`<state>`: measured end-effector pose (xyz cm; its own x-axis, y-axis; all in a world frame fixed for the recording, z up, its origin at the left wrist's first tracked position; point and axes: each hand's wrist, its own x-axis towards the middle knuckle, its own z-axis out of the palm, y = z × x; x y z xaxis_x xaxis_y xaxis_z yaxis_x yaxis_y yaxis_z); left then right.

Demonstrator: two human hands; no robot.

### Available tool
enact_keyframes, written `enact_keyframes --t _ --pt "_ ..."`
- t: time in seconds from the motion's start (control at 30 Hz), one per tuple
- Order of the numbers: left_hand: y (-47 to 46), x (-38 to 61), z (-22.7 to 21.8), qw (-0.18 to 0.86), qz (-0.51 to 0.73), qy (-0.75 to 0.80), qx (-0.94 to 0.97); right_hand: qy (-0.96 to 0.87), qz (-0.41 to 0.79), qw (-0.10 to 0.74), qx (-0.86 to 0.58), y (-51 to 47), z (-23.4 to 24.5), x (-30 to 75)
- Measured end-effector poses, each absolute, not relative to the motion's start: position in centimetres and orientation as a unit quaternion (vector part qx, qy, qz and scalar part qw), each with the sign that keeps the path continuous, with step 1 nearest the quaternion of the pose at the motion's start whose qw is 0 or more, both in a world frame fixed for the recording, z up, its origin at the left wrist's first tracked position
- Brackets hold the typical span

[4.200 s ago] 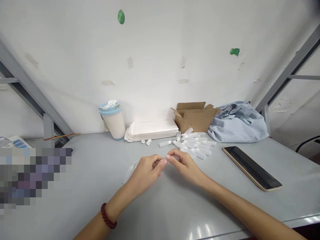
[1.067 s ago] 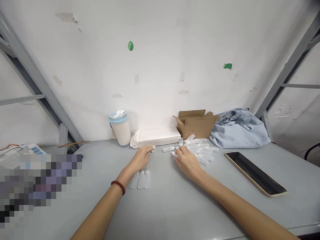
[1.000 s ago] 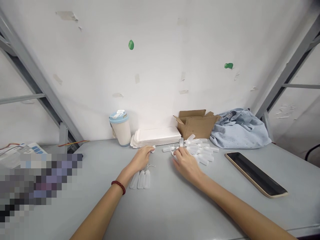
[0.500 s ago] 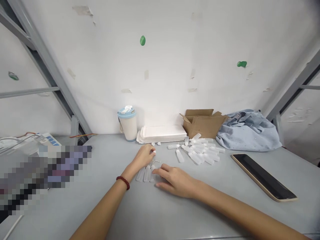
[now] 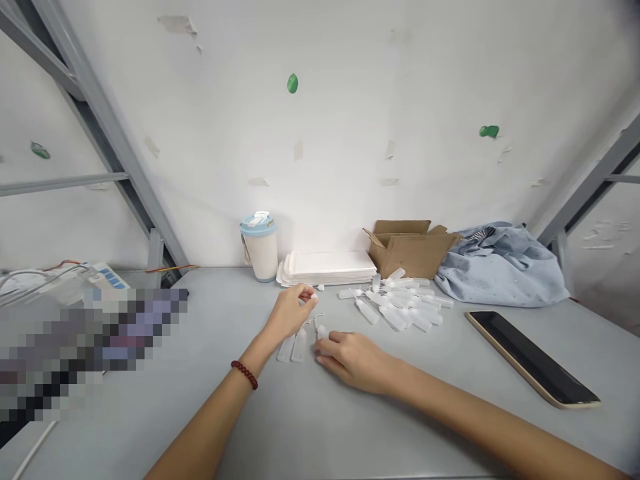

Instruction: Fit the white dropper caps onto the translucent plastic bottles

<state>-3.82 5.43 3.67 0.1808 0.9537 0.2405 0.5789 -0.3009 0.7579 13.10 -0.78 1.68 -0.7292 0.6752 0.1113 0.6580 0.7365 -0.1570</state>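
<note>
Near the table's middle my left hand [image 5: 291, 312] pinches a small white cap [image 5: 314, 295] between thumb and fingertips. Another white cap [image 5: 321, 288] lies just beyond those fingers. My right hand [image 5: 356, 360] has its fingers closed around a small translucent squeeze bottle [image 5: 321, 331] with a thin spout; its lower part is hidden by the fingers. Between the hands, two similar flat clear bottles [image 5: 299, 347] rest side by side on the grey table [image 5: 280, 427]. To the right lies a loose pile of more such bottles [image 5: 400, 310].
Along the wall stand a cream cup with blue lid [image 5: 262, 250], a stack of flat white boxes [image 5: 330, 265], an open cardboard box [image 5: 413, 253] and a bundle of light-blue cloth [image 5: 503, 267]. A phone [image 5: 533, 357] lies at right; cables [image 5: 65, 270] and a blurred-out patch are at left.
My right hand has closed on one bottle of the row and drawn it slightly right, apart from the other two. My left hand has moved a little away with the cap. The view has shifted slightly.
</note>
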Motion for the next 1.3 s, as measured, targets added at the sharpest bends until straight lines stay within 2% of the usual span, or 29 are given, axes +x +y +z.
enact_keyframes --t 0.17,0.27,0.37,0.57,0.7,0.87,1.07,1.3 --pt "5.4 -3.8 3.7 0.322 0.377 0.525 0.692 -0.924 -0.024 0.134 -0.357 -0.6 0.3 14.4" --pt "5.0 -3.8 3.9 0.377 0.360 0.513 0.682 -0.919 -0.065 0.202 -0.333 -0.6 -0.1 15.3" --pt "4.2 -3.5 4.5 0.438 0.333 0.496 0.672 -0.911 -0.057 0.276 -0.300 -0.6 0.2 15.9" --pt "3.0 -3.3 6.0 0.528 0.294 0.403 0.688 -0.875 0.095 0.383 -0.281 -1.0 1.3 15.8" --pt "2.9 -3.5 6.2 0.530 0.312 0.373 0.695 -0.807 0.246 0.445 -0.301 -1.6 1.8 15.6" --pt "2.2 -3.1 6.6 0.517 0.308 0.382 0.701 -0.699 0.411 0.482 -0.333 -2.0 2.3 15.8" --pt "2.1 -2.9 6.8 0.498 0.338 0.385 0.699 -0.627 0.502 0.503 -0.319 -1.9 2.7 15.9" --pt "1.7 -2.5 7.1 0.474 0.276 0.380 0.745 -0.591 0.548 0.491 -0.329 -1.4 3.1 16.0"
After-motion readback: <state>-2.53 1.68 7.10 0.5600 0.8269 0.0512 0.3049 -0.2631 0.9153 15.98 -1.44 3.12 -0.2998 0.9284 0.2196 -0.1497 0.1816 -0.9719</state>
